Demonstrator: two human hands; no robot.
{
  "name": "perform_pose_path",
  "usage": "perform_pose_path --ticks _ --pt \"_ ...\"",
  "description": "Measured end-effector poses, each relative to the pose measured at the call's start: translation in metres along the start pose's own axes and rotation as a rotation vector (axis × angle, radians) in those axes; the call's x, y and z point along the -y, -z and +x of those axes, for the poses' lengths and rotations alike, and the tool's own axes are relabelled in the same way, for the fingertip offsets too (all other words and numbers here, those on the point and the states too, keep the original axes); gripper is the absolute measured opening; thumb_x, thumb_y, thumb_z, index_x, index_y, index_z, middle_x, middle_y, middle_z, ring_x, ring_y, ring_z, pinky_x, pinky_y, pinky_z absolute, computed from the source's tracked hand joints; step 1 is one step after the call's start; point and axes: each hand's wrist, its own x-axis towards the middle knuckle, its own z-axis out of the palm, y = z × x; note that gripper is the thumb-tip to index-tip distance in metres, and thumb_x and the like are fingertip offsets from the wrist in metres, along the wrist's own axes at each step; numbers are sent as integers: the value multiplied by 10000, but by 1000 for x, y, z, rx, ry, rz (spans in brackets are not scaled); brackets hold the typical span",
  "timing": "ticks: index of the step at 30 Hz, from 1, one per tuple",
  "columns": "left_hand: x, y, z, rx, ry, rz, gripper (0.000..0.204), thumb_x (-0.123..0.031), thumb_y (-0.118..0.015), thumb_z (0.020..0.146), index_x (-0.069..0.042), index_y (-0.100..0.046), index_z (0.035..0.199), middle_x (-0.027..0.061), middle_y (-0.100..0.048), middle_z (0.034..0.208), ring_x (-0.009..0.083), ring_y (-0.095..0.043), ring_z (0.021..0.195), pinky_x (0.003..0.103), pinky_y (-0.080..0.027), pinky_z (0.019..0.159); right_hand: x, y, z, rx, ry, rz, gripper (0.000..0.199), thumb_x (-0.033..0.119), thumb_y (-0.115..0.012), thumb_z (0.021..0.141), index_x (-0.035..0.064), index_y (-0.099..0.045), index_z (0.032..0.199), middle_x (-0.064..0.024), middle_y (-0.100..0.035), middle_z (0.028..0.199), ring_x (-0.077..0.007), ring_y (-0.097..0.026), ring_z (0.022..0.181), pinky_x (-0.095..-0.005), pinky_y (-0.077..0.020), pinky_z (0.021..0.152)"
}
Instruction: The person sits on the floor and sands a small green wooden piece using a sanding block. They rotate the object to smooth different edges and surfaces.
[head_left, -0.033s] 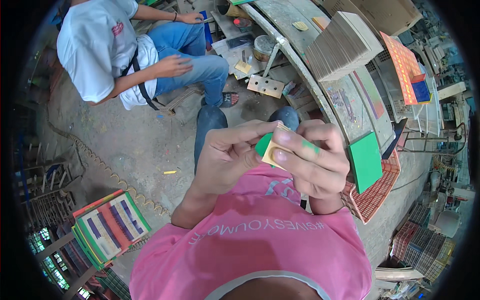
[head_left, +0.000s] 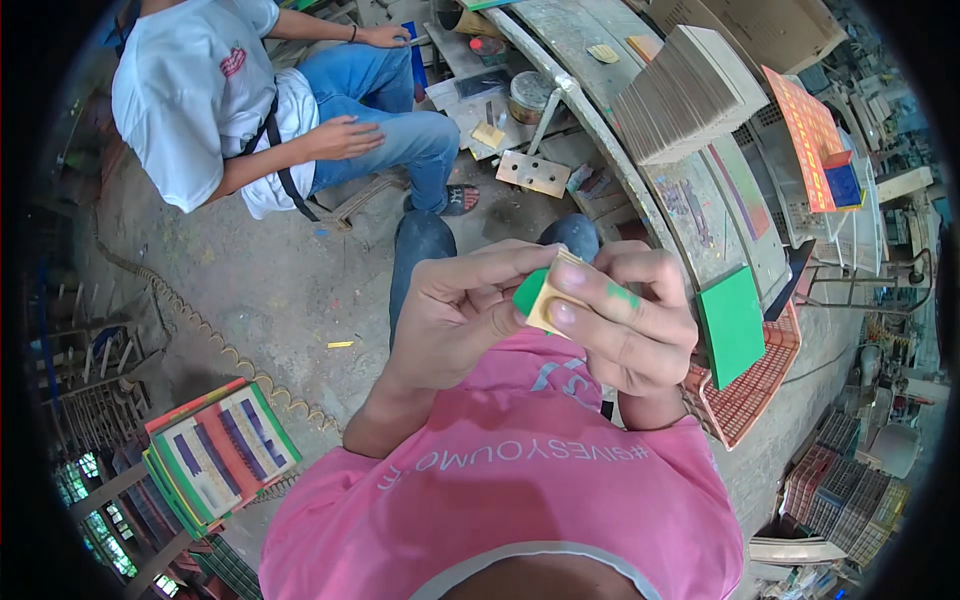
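Note:
Close in front of my pink shirt, both hands meet at one small spot. My left hand (head_left: 450,315) pinches a small bright green piece (head_left: 531,290) with a rounded edge between thumb and fingers. My right hand (head_left: 635,315) grips a tan, flat pad (head_left: 545,306) with a layered edge, pressed against the green piece. Its exact kind I cannot make out. A green smear marks one right finger. Fingers cover most of both items.
A long workbench (head_left: 665,200) runs along the right, bearing a tall stack of thin boards (head_left: 690,95). A green panel (head_left: 731,325) leans by an orange crate (head_left: 745,405). Seated at upper left is another person (head_left: 200,100). Coloured boards (head_left: 222,452) lie lower left, beside a coiled hose (head_left: 240,360).
The green piece has turned slightly in my hands, showing a rounder edge. The other person's near hand has shifted a little on the leg.

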Motion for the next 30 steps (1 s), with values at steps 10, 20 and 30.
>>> perform_pose_path --ticks 10,20,30 --pt "8 -6 5 -24 -67 -109 420 -70 -649 873 -75 -548 1281 245 -601 1166 258 -615 1062 364 -512 892 -2 8 -33 -207 -80 -7 338 116 -641 626 21 -720 940 -131 -697 1036 -218 -523 758 -313 -473 617" --pt "12 -15 8 -140 22 -92 466 -98 -656 876 -23 -490 1305 235 -590 1180 253 -613 1063 363 -521 880 -1 16 -22 44 -55 -32 306 185 -606 712 126 -741 981 -10 -698 1078 -233 -532 938 -353 -395 704" --pt "5 -26 12 -133 38 -278 461 -39 -660 867 54 -489 1286 134 -609 1173 152 -597 1057 267 -495 889 -4 21 -2 -85 -125 -11 223 123 -630 749 107 -737 944 -41 -717 1023 -309 -560 1015 -418 -410 812"
